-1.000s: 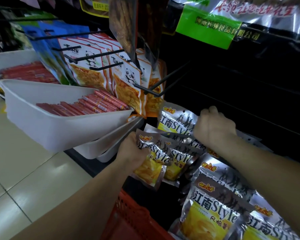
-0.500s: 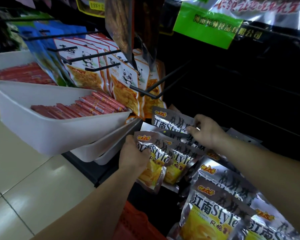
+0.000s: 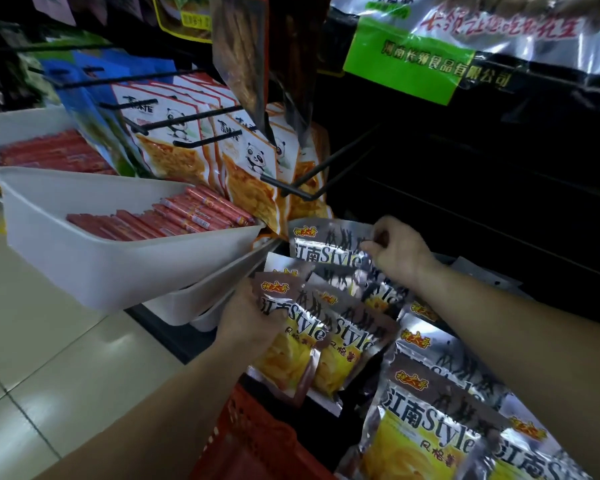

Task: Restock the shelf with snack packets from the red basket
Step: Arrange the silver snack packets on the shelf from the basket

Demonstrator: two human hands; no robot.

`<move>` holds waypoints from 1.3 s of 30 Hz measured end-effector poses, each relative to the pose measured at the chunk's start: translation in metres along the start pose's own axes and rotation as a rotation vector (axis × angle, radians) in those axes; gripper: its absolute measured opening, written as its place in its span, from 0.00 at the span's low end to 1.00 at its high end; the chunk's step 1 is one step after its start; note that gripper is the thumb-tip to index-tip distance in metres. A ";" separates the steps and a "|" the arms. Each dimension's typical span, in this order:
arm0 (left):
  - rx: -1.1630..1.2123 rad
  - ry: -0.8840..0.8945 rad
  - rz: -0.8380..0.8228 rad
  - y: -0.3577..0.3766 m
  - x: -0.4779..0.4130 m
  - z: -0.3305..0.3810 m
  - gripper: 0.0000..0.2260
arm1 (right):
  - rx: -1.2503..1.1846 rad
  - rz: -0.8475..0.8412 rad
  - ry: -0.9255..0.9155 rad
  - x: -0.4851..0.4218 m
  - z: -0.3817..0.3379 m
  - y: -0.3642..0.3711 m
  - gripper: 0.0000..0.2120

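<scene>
Gripping a fan of snack packets [image 3: 293,344] by their left edge, the left hand [image 3: 253,320] hung above the red basket [image 3: 253,441] rim. The right hand [image 3: 400,252] pinched the top edge of a silver packet [image 3: 323,245], just below a black wire peg [image 3: 312,188]. Rightward the shelf [image 3: 482,209] stood dark and open; a white tray [image 3: 118,268] crowded the left.

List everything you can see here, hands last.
silver snack packets: many, silver and yellow, lower right and in both hands
panda packets: several, white and orange, hanging at centre
blue packets: a few, blue, behind those
trays: at least three, white, left
sausage sticks: many, red, in the trays
red basket: one, red, bottom centre
green label: one, green, top right
left hand: grips fanned silver packets
right hand: pinches one packet's top edge
</scene>
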State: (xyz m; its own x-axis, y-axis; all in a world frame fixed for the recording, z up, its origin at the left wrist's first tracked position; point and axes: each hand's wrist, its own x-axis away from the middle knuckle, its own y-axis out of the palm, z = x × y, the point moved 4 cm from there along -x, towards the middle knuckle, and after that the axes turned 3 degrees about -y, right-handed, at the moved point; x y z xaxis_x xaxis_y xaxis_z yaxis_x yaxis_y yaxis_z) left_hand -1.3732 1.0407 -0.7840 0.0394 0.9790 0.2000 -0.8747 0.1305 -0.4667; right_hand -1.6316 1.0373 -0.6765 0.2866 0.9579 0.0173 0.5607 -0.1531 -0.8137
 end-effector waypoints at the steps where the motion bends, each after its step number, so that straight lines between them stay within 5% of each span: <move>1: 0.005 0.000 0.002 0.004 -0.001 0.004 0.19 | 0.009 0.060 -0.016 0.001 0.001 -0.005 0.12; 3: 0.020 0.003 0.005 0.012 -0.005 0.011 0.20 | 0.154 0.174 -0.129 0.011 0.000 -0.015 0.19; 7: 0.005 0.012 0.050 0.024 -0.010 0.023 0.20 | 0.268 0.323 -0.328 0.074 -0.006 -0.025 0.10; 12: -0.010 -0.008 0.018 0.026 -0.008 0.024 0.27 | 0.476 -0.319 -0.079 0.132 0.009 0.019 0.09; 14: -0.195 -0.053 0.038 0.024 -0.004 0.019 0.31 | 0.512 -0.436 -0.047 0.127 0.017 0.031 0.14; 17: -0.438 -0.112 0.027 0.020 0.002 0.010 0.24 | 0.449 -0.578 -0.047 0.115 0.023 0.051 0.33; 20: -0.360 -0.113 -0.137 0.023 0.005 0.000 0.10 | 0.419 -0.687 -0.061 0.109 0.021 0.068 0.42; 23: -0.390 -0.094 -0.275 0.018 0.007 -0.009 0.17 | 0.371 -0.585 -0.082 0.101 0.010 0.073 0.39; 26: -0.593 -0.010 -0.359 0.013 0.010 -0.009 0.19 | 0.287 -0.278 -0.119 0.101 -0.010 0.067 0.23; 29: -0.747 0.027 -0.336 0.013 0.014 -0.005 0.14 | -0.197 -0.142 0.138 0.124 -0.026 0.067 0.12; 31: -0.763 0.037 -0.290 0.014 0.015 -0.001 0.16 | -0.447 -0.215 0.372 0.146 -0.029 0.081 0.12; 34: -0.644 0.018 -0.184 0.005 0.009 0.008 0.15 | -0.481 -0.300 0.557 0.167 -0.017 0.103 0.20; 39: -0.210 -0.087 -0.184 -0.009 0.003 0.004 0.21 | -0.658 -0.161 0.706 0.163 0.005 0.113 0.43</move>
State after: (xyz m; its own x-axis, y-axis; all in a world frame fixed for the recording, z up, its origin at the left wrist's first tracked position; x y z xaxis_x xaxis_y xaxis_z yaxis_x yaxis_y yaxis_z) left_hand -1.3668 1.0416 -0.7757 0.1383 0.9199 0.3670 -0.7372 0.3431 -0.5821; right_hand -1.5254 1.1774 -0.7688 0.4475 0.6462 0.6182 0.8939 -0.3432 -0.2884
